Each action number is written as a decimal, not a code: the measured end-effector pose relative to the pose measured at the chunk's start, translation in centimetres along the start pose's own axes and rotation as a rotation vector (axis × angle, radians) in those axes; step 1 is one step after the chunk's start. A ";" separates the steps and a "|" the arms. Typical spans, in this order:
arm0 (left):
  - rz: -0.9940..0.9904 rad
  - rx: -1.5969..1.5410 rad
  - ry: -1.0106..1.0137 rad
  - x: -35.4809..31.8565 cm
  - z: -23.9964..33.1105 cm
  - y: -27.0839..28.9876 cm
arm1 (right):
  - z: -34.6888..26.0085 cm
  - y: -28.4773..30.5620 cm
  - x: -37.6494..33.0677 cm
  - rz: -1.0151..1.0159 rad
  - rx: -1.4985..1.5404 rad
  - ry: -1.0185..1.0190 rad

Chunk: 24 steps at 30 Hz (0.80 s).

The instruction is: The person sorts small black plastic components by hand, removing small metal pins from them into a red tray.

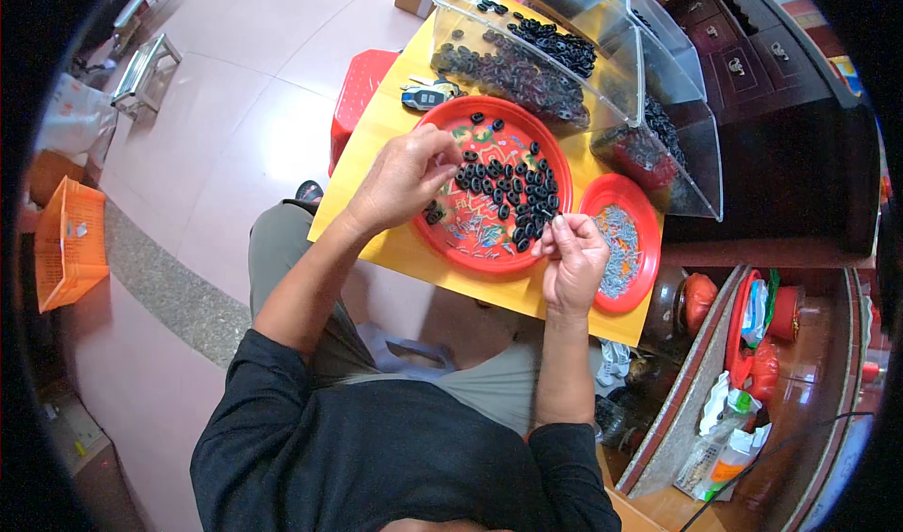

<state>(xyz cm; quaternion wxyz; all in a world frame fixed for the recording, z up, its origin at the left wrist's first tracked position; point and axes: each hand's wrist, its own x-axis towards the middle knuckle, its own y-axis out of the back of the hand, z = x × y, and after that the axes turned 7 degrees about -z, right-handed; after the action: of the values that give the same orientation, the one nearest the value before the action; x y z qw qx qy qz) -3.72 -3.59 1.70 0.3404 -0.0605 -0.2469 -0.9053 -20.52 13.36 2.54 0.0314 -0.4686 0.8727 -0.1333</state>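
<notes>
A round red tray (489,267) with a printed pattern holds many small black oval pieces (513,189), each showing holes, and a scatter of thin silvery pins or screws (478,234). Over the tray's left side is my left hand (404,176), its fingers curled in toward the thumb; whatever it may hold is hidden. At the tray's lower right edge my right hand (574,254) pinches thumb against fingertips, close to the black pieces. Something tiny may be in that pinch, too small to name. Beside it sits a smaller red plate (649,266) of silvery screw-like bits (618,250).
Clear plastic bins (536,76) full of black pieces stand along the far side of the yellow board (376,240). A car key (428,96) lies near the tray. A red stool (357,95) is at the left, a dark cabinet (752,62) at the far right.
</notes>
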 end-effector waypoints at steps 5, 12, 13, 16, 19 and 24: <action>-0.059 0.425 -0.081 -0.7 -0.7 -1.3 | 0.4 0.5 -0.3 0.002 0.032 -0.032; -0.018 0.539 -0.037 0.2 -0.5 -1.9 | 0.6 0.6 -0.9 -0.001 0.042 -0.055; -0.020 0.538 -0.038 0.3 -0.6 -2.0 | 0.6 0.6 -0.9 0.000 0.042 -0.054; -0.011 0.539 -0.062 0.6 -1.2 -2.5 | 0.7 0.7 -1.0 -0.011 0.028 -0.044; -0.022 0.586 -0.065 1.0 -1.9 -3.3 | 0.9 0.5 -1.2 -0.004 0.009 -0.055; -0.056 0.553 -0.032 1.4 -2.1 -3.3 | 0.7 0.3 -1.2 -0.007 0.006 -0.059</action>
<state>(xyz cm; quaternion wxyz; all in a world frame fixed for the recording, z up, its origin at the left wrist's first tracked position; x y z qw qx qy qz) -6.80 -3.30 -1.12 0.3150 0.0271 -0.4914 -0.8115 -19.94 14.36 1.70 0.0579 -0.4752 0.8694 -0.1224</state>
